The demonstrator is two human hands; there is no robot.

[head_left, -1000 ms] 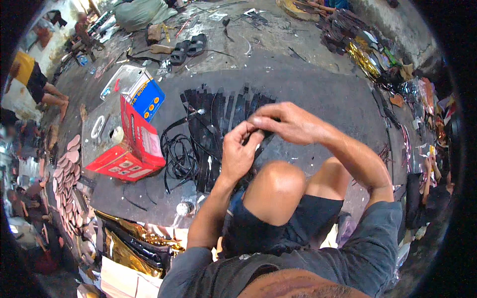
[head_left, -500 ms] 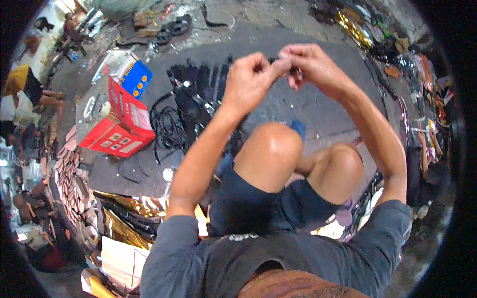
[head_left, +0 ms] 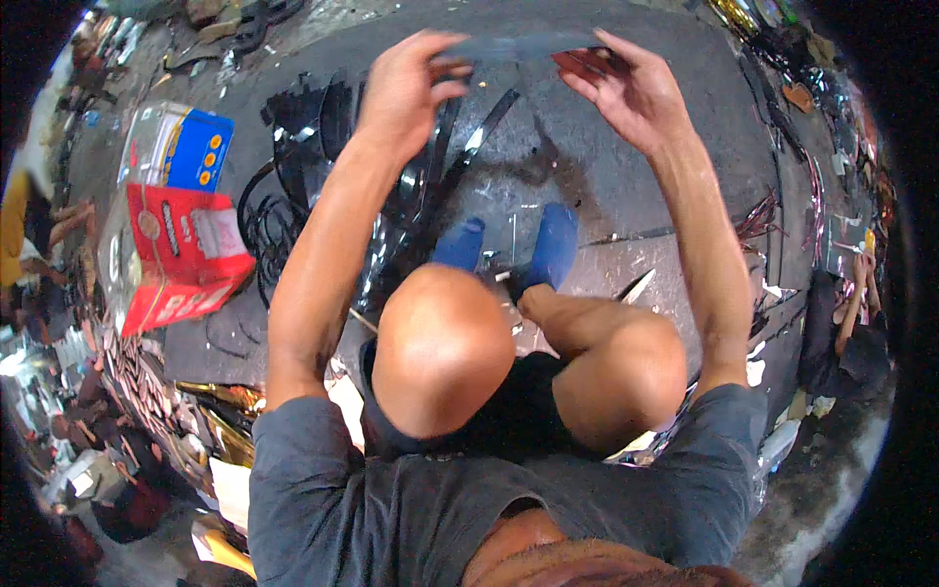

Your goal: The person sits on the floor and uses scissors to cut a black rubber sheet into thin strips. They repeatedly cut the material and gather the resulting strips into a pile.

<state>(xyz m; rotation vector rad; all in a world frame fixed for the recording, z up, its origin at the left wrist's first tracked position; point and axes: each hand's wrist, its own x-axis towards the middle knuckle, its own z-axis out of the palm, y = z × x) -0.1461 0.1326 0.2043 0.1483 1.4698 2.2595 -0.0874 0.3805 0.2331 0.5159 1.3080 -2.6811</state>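
Note:
A narrow dark grey strip (head_left: 528, 46), smeared by motion, spans the space between my two hands at the far side of the mat. My left hand (head_left: 411, 83) has its fingers curled at the strip's left end. At the other end, my right hand (head_left: 626, 83) grips with its upper fingers, the lower ones bent loosely. The exact fingertip contact is blurred. Below and left of the strip lie several black glossy strips (head_left: 479, 137) on the dark mat (head_left: 646, 186).
Left of me stands a red and blue cardboard box (head_left: 191, 235), beside a coil of black strips (head_left: 269, 215). My blue-socked feet (head_left: 555, 240) rest on the mat. Pinkish flat pieces (head_left: 147, 391) are heaped at left. At right, another person's arm (head_left: 856, 293) shows among scraps.
My hands were close together, pinching near each other; now they are spread apart and farther out, with the dark strip between them. The view has shifted, showing both blue socks.

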